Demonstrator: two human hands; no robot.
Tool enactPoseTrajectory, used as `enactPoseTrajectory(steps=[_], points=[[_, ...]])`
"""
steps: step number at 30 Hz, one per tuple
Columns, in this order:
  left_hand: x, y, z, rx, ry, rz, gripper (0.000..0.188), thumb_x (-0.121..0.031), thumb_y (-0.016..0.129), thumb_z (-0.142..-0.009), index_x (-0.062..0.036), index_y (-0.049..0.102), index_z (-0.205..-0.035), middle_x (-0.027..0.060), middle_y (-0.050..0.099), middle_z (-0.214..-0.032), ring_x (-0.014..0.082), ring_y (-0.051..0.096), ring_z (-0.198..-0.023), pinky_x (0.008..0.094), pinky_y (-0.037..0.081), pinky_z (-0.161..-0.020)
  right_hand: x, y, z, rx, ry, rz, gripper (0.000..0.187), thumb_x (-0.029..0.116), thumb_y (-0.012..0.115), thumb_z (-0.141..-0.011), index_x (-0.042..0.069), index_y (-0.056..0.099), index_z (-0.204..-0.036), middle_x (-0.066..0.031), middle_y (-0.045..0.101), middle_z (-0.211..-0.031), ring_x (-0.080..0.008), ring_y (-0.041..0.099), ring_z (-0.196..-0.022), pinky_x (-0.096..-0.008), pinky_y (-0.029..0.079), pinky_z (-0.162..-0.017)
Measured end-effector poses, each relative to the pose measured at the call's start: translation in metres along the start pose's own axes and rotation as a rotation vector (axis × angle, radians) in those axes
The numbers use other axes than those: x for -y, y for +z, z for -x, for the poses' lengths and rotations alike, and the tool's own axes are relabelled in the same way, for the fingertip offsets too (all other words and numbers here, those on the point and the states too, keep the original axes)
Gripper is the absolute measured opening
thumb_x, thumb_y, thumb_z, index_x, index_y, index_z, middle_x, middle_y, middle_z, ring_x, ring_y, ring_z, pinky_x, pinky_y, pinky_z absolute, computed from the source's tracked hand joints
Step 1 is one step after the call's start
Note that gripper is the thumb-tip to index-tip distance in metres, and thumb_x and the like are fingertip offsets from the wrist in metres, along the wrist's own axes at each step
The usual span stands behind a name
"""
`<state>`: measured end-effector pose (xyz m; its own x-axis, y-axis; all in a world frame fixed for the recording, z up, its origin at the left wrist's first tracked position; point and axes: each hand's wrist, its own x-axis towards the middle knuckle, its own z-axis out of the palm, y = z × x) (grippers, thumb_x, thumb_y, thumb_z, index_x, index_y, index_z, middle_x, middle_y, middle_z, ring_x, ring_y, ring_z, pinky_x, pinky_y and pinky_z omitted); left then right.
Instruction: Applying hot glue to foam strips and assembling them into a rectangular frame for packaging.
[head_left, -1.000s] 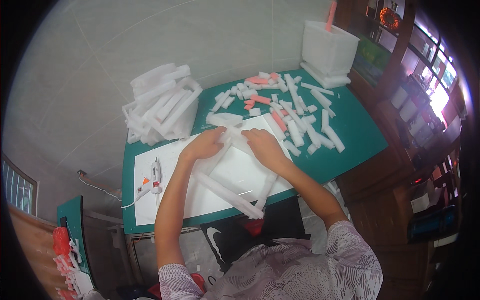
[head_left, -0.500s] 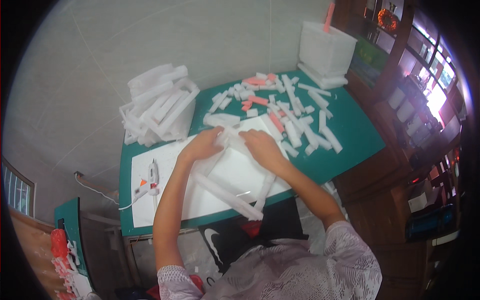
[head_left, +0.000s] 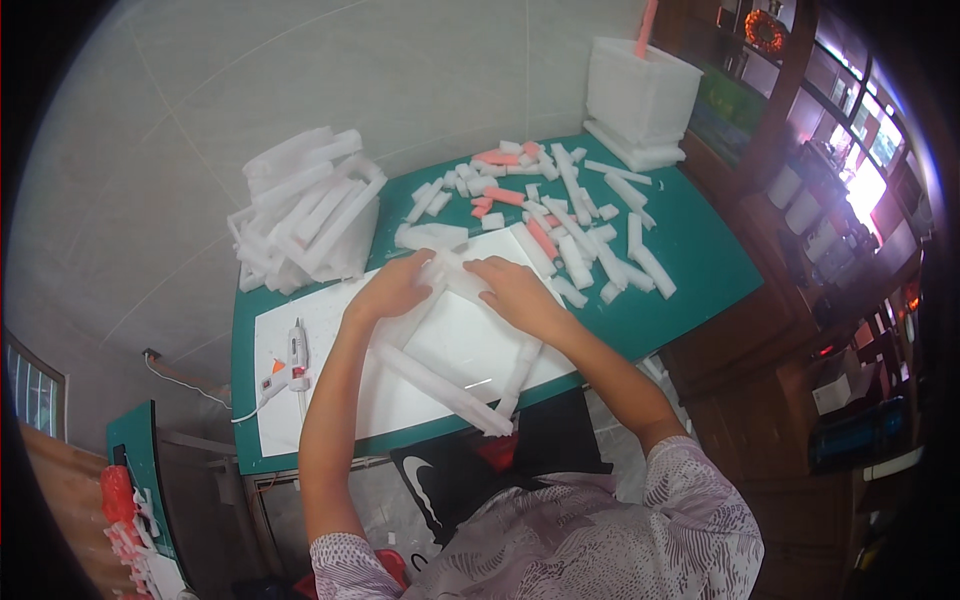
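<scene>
**White foam frame held at its far corner**

With the frame as the dial's centre and twelve o'clock at the far side, the left hand pinches the foam between fingers and thumb from between ten and eleven o'clock. The right hand pinches it from between one and two, fingers bent over the strip. The frame lies on a white board on the green counter; its near corner, at five o'clock, juts past the counter's edge. The widest bare room is the green stretch between two and three o'clock; board space toward nine is narrower and shared with a glue gun (its cord runs off over the edge).

Counted: one four-sided frame, partly covered by the hands; one glue gun; one foam block just beyond the hands near twelve; one heap of foam strips between ten and eleven; one white foam box at one, with one pink strip upright in it. Among the scattered foam pieces at one, at least five are pink; the white ones overlap too much to count.

A white curved mark shows on the black shorts; any print on the glue gun is too small to read.
</scene>
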<state>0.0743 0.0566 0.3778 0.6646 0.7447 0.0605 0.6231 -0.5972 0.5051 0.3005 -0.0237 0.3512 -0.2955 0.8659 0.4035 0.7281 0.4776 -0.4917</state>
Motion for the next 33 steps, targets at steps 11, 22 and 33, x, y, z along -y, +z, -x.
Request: enactPoseTrajectory(steps=[11, 22, 33], points=[[0.004, -0.001, -0.002, -0.031, 0.029, 0.001, 0.052, -0.010, 0.064, -0.077, -0.0017, 0.050, -0.126, 0.0246, 0.059, -0.118, 0.0392, 0.056, -0.111, 0.0410, 0.044, -0.095, -0.002, -0.001, -0.007, 0.002, -0.042, 0.011, 0.040, 0.005, 0.064, -0.079, 0.007, 0.055, -0.118, -0.0171, 0.058, -0.103, -0.0382, 0.060, -0.089, -0.0449, 0.049, -0.079], [0.008, -0.005, -0.014, 0.034, -0.008, -0.054, 0.054, -0.007, 0.062, -0.077, -0.0027, 0.048, -0.129, 0.0241, 0.060, -0.117, 0.0399, 0.056, -0.109, 0.0426, 0.044, -0.093, 0.011, 0.009, -0.008, 0.094, 0.095, 0.130, 0.044, 0.008, 0.063, -0.080, 0.008, 0.050, -0.123, -0.0170, 0.057, -0.100, -0.0380, 0.061, -0.084, -0.0452, 0.050, -0.075], [0.016, -0.007, -0.021, -0.008, 0.020, -0.080, 0.053, -0.005, 0.060, -0.078, -0.0030, 0.048, -0.129, 0.0212, 0.058, -0.123, 0.0387, 0.055, -0.112, 0.0416, 0.043, -0.096, 0.012, 0.019, -0.017, 0.075, 0.123, 0.118, 0.046, 0.008, 0.064, -0.080, 0.008, 0.048, -0.124, -0.0169, 0.057, -0.100, -0.0392, 0.062, -0.083, -0.0464, 0.051, -0.073]])
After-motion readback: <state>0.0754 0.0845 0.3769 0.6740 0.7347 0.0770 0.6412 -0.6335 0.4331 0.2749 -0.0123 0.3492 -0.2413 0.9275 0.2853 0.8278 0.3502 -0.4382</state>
